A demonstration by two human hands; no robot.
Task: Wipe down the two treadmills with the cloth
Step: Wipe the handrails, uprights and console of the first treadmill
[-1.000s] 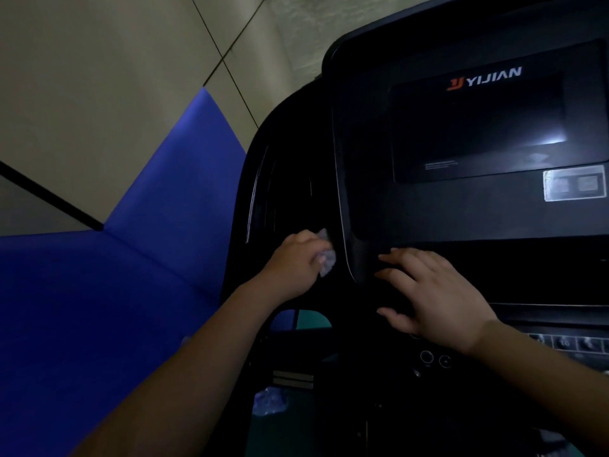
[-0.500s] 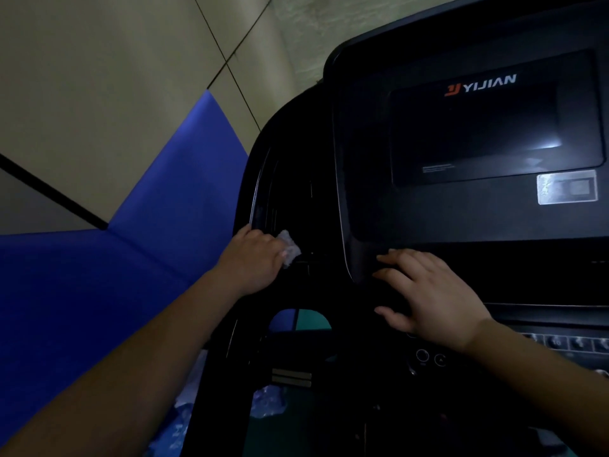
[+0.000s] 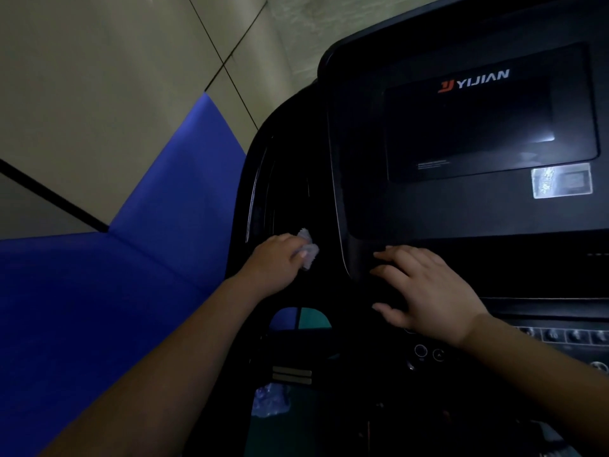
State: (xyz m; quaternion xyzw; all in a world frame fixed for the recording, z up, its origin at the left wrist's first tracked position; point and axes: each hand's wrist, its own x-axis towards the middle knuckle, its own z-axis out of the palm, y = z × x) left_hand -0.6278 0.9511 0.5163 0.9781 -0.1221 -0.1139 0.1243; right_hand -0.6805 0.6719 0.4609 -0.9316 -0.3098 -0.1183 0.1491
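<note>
Left hand (image 3: 275, 258) grips the crumpled cloth (image 3: 308, 249) against the treadmill (image 3: 290, 192); right hand (image 3: 428, 288) rests flat, fingers spread.

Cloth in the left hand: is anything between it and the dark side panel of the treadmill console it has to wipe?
Nothing visible. The left hand grips the small pale crumpled cloth right against the black treadmill console, left of the screen; the right hand rests flat further right, out of the way.

Single head-worn wide-angle view, looking forward and down, close over the treadmill console (image 3: 461, 209), tilted
</note>
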